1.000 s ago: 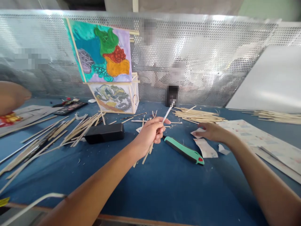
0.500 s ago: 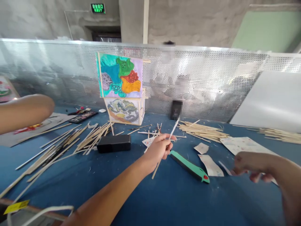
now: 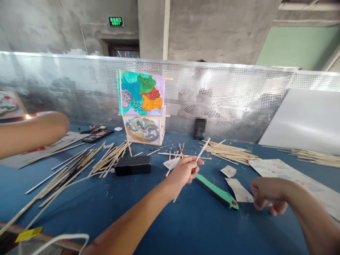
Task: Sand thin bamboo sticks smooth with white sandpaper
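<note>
At the near left edge, a bright yellow rectangular tag (image 3: 28, 234) bears dark markings too small to read, beside a looped white cable (image 3: 61, 236). The left hand (image 3: 186, 170) has a narrow grip, fingers closed around a thin white strip (image 3: 204, 149) that slants up and away above the tabletop (image 3: 159, 230). The right hand (image 3: 268, 194) is low over the tabletop with its fingers curled down, at the right end of a pale, curved piece of printed paper (image 3: 239, 190); whether its grip pinches anything is hidden.

Between the hands lies a green-and-black tool handle (image 3: 216, 191) with a red button, and a smaller pale paper scrap (image 3: 228, 171) is just beyond the curved piece. A large printed paper sheet (image 3: 281, 167) extends to the right. A plain black oblong box (image 3: 133, 165) sits left of the left hand, with slim wooden sticks (image 3: 69, 173) scattered further left. Another person's bare arm (image 3: 34, 131) reaches in from the left.

Farther back, more pale wooden sticks (image 3: 231, 152) are heaped, and a wooden-framed structure (image 3: 143, 109) holds two painted panels, one vividly coloured above a duller swirled one. Behind it runs a perforated metal screen (image 3: 239, 95). On the far concrete wall, a green lit sign (image 3: 115, 21) shows Chinese characters above "EXIT".
</note>
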The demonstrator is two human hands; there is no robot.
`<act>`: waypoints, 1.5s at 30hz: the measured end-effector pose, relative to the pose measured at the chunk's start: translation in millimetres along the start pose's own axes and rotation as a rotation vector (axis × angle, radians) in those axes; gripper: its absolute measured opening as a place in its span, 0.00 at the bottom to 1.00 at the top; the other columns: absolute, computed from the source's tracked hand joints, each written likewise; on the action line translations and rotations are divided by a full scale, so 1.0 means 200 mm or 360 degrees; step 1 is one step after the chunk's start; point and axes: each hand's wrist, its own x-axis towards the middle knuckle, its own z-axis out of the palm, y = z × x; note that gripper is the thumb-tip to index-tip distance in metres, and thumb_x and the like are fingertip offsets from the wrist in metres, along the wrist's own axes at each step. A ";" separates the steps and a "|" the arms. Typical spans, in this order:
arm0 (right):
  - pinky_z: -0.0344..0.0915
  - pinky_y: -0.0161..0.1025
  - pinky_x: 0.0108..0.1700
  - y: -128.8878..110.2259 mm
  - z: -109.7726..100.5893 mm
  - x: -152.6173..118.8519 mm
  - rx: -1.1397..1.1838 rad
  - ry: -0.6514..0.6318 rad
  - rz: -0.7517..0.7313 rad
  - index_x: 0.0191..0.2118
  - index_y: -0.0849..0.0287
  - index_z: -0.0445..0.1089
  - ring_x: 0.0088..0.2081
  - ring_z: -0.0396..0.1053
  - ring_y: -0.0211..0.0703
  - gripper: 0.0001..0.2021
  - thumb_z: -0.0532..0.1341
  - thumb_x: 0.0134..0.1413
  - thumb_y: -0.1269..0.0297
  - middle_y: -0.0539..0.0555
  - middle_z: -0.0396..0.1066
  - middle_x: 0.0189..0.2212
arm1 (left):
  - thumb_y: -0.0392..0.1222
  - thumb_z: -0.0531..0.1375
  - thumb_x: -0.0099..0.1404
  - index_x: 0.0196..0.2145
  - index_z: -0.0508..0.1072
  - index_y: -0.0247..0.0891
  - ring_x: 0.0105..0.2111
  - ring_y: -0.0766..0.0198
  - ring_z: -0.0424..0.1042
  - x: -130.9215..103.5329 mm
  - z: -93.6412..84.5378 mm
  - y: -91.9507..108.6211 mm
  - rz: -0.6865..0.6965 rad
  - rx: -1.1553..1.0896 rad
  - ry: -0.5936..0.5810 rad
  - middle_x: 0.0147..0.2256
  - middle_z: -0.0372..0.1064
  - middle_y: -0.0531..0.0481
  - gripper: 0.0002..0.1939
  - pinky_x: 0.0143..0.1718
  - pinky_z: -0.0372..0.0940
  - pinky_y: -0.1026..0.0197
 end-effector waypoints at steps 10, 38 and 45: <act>0.67 0.48 0.31 -0.12 -0.08 0.03 0.0151 0.0169 -0.0267 0.29 0.52 0.70 0.27 0.74 0.52 0.08 0.70 0.42 0.63 0.55 0.74 0.24 | 0.43 0.58 0.75 0.42 0.72 0.35 0.20 0.74 0.51 0.00 0.00 0.00 -0.0012 -0.0025 -0.0029 0.25 0.56 0.59 0.08 0.19 0.43 0.69; 0.60 0.37 0.32 -0.62 0.27 -0.04 0.0949 0.0379 -0.1196 0.47 0.55 0.74 0.30 0.64 0.38 0.12 0.63 0.66 0.53 0.49 0.72 0.32 | 0.44 0.66 0.65 0.36 0.74 0.38 0.22 0.73 0.49 0.01 0.03 -0.02 0.0283 0.0135 0.0137 0.25 0.58 0.59 0.08 0.26 0.45 0.62; 0.59 0.39 0.32 -0.62 0.26 -0.05 0.1052 0.0458 -0.1202 0.36 0.55 0.76 0.28 0.64 0.38 0.13 0.66 0.65 0.51 0.48 0.70 0.25 | 0.44 0.65 0.67 0.34 0.74 0.37 0.21 0.74 0.50 0.02 0.02 -0.02 0.0277 0.0123 0.0182 0.28 0.62 0.57 0.08 0.24 0.44 0.62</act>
